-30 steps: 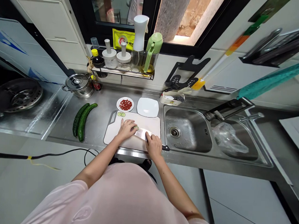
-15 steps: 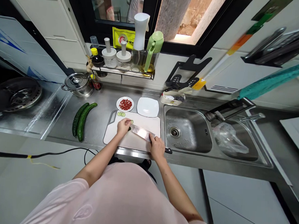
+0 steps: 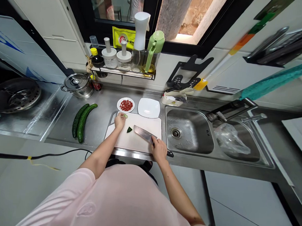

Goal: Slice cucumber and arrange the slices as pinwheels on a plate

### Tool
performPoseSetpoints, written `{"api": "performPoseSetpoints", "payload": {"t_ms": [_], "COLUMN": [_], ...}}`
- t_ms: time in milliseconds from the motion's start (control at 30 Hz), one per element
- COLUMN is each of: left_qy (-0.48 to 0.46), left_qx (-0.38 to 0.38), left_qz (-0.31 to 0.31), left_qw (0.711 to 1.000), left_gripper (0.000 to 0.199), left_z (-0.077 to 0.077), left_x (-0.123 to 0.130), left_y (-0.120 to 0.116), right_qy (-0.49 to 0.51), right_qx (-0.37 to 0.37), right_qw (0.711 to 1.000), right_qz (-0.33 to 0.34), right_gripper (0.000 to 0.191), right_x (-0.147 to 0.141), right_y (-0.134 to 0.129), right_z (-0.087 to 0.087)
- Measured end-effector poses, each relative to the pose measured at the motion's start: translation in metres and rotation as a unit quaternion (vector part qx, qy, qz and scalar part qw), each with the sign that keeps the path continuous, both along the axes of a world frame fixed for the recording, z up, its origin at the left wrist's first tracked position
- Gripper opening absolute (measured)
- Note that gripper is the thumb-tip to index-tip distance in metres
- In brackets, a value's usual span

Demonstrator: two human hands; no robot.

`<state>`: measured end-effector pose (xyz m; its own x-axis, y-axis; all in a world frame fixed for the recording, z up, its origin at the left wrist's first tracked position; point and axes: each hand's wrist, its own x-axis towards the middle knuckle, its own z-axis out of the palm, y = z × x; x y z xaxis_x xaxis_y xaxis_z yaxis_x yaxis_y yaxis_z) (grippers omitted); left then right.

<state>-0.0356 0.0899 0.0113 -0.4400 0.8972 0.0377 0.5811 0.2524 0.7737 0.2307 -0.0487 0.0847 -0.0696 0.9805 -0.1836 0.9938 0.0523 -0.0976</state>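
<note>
A white cutting board (image 3: 139, 142) lies on the steel counter in front of me. My right hand (image 3: 159, 150) grips a cleaver (image 3: 142, 133), its blade flat over the board and pointing left. A small green cucumber end piece (image 3: 129, 129) lies on the board just left of the blade tip. My left hand (image 3: 120, 121) is at the board's far left corner, by its handle hole, fingers together on cucumber slices (image 3: 125, 116) there.
Two whole cucumbers (image 3: 81, 122) lie left of the board. Behind it stand a plate of red chilli pieces (image 3: 125, 105) and an empty white plate (image 3: 148, 107). A sink (image 3: 189, 135) lies right, a lidded pot (image 3: 77, 85) back left, condiment bottles on a shelf (image 3: 122, 71).
My left hand moved from the middle of the board to its far left corner with cucumber slices. The cleaver lifted off the cut and swung back; the green end piece now lies uncovered.
</note>
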Motion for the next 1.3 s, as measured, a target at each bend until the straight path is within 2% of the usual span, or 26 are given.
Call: {"api": "performPoseSetpoints", "payload": {"t_ms": [267, 600, 933, 1300], "left_qy": [0.023, 0.073, 0.105, 0.120], "left_qx": [0.060, 0.072, 0.075, 0.055], "left_qz": [-0.072, -0.094, -0.119, -0.136], "left_qw": [0.995, 0.990, 0.985, 0.982], "left_gripper": [0.025, 0.017, 0.019, 0.019], "left_z": [-0.013, -0.018, -0.018, -0.017], "left_x": [-0.004, -0.007, -0.007, -0.007], "left_y": [-0.009, -0.003, -0.003, 0.003], "right_qy": [0.008, 0.007, 0.011, 0.022], "right_qx": [0.016, 0.007, -0.014, -0.001], "right_qw": [1.000, 1.000, 1.000, 1.000], "right_qz": [-0.005, -0.010, -0.019, -0.016], "right_gripper": [0.047, 0.047, 0.047, 0.046], "right_x": [0.004, 0.004, 0.003, 0.003], "right_y": [-0.002, -0.003, -0.004, -0.004], "right_z": [-0.005, -0.003, 0.002, 0.000]}}
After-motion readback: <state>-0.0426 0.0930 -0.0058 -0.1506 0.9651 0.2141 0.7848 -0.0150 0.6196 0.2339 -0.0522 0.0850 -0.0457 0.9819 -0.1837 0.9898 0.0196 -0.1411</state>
